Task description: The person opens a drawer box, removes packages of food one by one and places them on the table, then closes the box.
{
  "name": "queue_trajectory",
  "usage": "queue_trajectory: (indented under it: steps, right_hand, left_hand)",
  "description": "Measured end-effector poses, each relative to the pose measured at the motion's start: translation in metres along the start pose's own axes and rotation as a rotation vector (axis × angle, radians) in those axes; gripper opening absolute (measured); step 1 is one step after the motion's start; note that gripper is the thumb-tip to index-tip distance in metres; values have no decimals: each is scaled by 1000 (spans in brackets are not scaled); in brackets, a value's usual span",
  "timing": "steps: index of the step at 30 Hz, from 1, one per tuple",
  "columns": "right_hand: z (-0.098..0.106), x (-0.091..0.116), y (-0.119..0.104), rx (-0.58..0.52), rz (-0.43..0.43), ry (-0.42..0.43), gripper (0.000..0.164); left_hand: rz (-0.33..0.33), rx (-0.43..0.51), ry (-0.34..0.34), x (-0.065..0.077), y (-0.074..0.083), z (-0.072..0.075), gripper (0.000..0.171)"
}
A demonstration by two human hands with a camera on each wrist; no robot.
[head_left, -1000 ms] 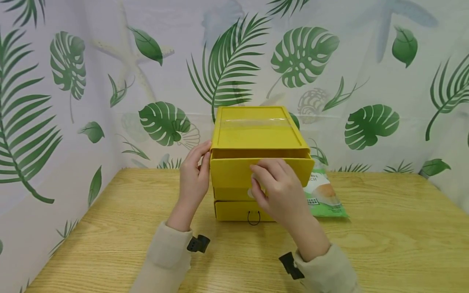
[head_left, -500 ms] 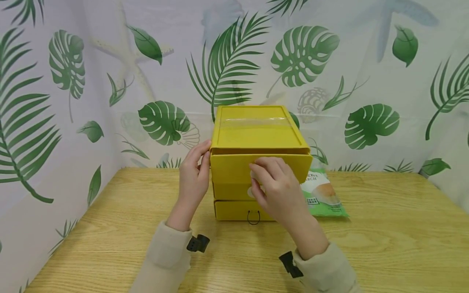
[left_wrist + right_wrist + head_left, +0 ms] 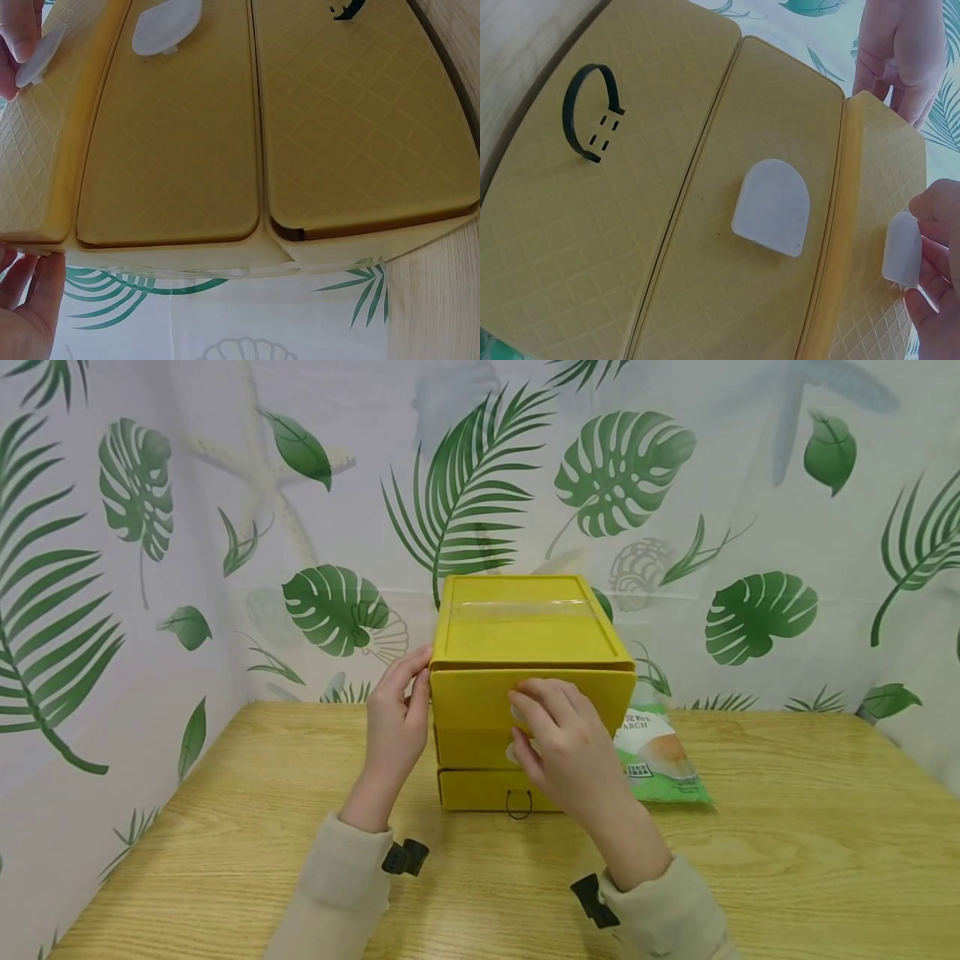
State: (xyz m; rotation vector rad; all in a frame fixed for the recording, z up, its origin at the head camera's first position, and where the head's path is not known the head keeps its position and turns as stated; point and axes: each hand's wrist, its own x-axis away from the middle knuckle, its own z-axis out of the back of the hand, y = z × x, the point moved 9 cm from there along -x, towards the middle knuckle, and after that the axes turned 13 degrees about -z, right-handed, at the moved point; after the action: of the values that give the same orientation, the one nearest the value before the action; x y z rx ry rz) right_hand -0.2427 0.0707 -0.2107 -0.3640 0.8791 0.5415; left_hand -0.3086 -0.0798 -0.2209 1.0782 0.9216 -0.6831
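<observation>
A yellow three-drawer box stands on the table, with clear tape across its top. Its top drawer is nearly flush, a thin gap showing above the front panel. My right hand pinches the white tab handle of that drawer between thumb and fingers. Against the box's upper left side rest the extended fingers of my left hand. The middle drawer carries a matching white handle. A thin black loop serves as the pull of the bottom drawer.
Behind the box's right side lies a green and white bag with printed lettering, partly hidden. The wood-grain table extends on both sides. A leaf-patterned cloth hangs behind and at the left.
The top drawer has slid inward, away from me, and the gap above its front has narrowed. My right hand has moved forward with its handle; my left hand has stayed on the side.
</observation>
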Motion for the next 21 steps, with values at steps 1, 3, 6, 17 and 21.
queue_trajectory:
  steps: [1,3,6,17,21]
  right_hand:
    - [-1,0,0,2,-2,-6,32]
    - [-1,0,0,4,-4,-12,32]
    - [-2,0,0,1,0,-8,33]
    - [-3,0,1,-7,15,5,36]
    - [-3,0,1,-7,15,-1,36]
  left_hand:
    - [2,2,-1,0,0,0,24]
    - [4,4,0,0,0,0,24]
    - [7,7,-2,0,0,0,24]
    - [7,13,0,0,0,0,24]
    - [4,13,3,0,0,1,24]
